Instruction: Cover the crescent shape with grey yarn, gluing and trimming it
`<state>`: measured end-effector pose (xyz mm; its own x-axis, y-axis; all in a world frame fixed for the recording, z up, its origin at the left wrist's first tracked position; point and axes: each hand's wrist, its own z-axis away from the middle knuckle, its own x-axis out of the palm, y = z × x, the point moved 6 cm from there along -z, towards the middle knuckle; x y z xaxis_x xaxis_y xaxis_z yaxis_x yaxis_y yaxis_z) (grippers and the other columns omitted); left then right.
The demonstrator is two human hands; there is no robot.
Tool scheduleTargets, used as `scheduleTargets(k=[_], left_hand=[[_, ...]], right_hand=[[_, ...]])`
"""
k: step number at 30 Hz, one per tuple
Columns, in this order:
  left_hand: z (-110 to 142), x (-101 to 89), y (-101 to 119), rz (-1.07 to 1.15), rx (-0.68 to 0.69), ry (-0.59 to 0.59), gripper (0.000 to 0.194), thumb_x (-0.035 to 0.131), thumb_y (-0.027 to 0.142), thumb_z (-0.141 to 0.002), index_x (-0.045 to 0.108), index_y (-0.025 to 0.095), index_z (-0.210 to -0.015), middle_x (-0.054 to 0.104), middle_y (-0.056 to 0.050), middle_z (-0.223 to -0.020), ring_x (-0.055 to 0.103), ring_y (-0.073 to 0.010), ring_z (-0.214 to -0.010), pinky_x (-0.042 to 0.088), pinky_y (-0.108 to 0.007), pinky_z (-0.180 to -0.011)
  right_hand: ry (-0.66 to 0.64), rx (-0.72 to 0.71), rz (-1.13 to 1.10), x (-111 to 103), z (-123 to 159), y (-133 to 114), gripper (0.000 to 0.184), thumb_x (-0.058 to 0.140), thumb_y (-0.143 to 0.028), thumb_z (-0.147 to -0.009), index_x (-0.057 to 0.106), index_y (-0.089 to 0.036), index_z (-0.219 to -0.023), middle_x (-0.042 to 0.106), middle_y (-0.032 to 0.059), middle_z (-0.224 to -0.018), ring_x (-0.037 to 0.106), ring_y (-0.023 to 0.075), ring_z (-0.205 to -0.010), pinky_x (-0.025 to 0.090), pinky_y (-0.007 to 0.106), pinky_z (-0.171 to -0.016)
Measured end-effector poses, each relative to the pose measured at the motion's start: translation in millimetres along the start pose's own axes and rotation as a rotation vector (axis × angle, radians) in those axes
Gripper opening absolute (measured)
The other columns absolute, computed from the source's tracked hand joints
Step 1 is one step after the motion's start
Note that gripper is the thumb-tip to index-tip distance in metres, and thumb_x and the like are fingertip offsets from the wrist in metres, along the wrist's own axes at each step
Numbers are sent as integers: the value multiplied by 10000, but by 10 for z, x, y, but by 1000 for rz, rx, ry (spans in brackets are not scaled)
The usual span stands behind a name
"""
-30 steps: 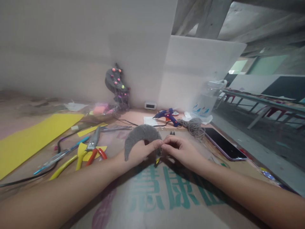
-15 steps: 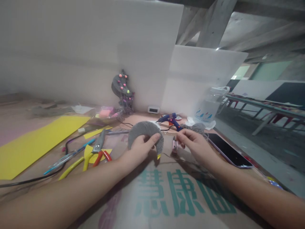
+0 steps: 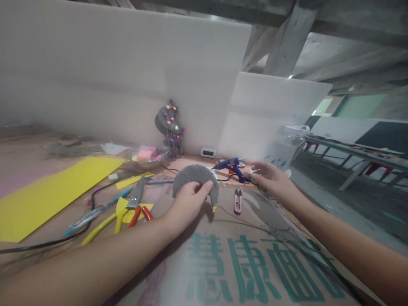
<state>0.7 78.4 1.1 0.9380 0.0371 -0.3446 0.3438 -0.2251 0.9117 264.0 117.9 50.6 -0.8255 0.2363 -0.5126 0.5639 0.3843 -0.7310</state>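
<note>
My left hand point(image 3: 191, 199) grips a grey yarn-wrapped crescent point(image 3: 194, 173) between thumb and fingers. A bit of yellow shows at the crescent's lower right tip. From there a thin grey yarn strand runs right across the table. My right hand point(image 3: 272, 177) reaches over the back right of the table, thumb and forefinger apart, at some white tissue and a grey yarn bundle it partly hides. Just left of it stands a blue hot glue gun point(image 3: 232, 166) with a small red light. Pink thread snips point(image 3: 238, 202) lie between my hands.
Red-and-yellow-handled shears point(image 3: 136, 197), a blue pen point(image 3: 98, 210) and a yellow sheet point(image 3: 60, 191) lie on the left. At the back are a pinned grey piece point(image 3: 170, 123), a small white clock point(image 3: 208, 152) and a clear jug point(image 3: 282, 146). A black cord crosses the left side.
My right hand has left the crescent's tip and moved right and away, over the snips to the yarn bundle. My left hand keeps hold of the crescent. The view has tilted up.
</note>
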Motion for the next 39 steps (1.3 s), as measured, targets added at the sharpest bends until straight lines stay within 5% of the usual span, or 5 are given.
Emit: scheduleTargets(k=[6, 18, 24, 32, 39], left_hand=[[2, -7, 34, 21, 21, -4, 402, 519, 550, -838, 553, 193, -657, 635, -12, -667, 567, -188, -655, 387, -272, -609], [-2, 30, 31, -6, 33, -38, 398, 509, 547, -845, 541, 200, -651, 679, -31, -699, 623, -211, -699, 423, -284, -627], [2, 26, 43, 1, 39, -29, 385, 510, 519, -852, 536, 202, -635, 661, -18, -665, 620, -200, -679, 419, -280, -619], [-8, 17, 25, -20, 40, -21, 406, 514, 541, -846, 560, 196, -636, 668, -23, -658, 622, -204, -669, 402, -281, -609], [-10, -49, 51, -2, 23, -5, 378, 532, 502, -846, 596, 189, -643, 680, -25, -672, 623, -196, -688, 417, -283, -659]], right_hand=[[-39, 45, 124, 150, -239, 187, 551, 714, -418, -766, 590, -189, -1251, 627, 146, -1272, 607, 306, -1147, 497, 416, -943], [-138, 134, 391, 631, -596, 402, 307, 748, -332, -721, 687, -114, -929, 707, 93, -795, 661, 265, -823, 491, 324, -732], [-118, 199, 446, 671, -659, 440, 198, 716, -331, -755, 670, -141, -785, 637, 48, -586, 626, 217, -632, 435, 281, -577], [-141, 259, 317, 668, -558, 362, 202, 663, -288, -807, 644, -142, -669, 655, 63, -554, 609, 173, -519, 436, 251, -493], [-113, 189, 69, 509, -371, 81, 214, 580, -269, -860, 696, -124, -967, 741, 97, -785, 687, 175, -688, 530, 248, -633]])
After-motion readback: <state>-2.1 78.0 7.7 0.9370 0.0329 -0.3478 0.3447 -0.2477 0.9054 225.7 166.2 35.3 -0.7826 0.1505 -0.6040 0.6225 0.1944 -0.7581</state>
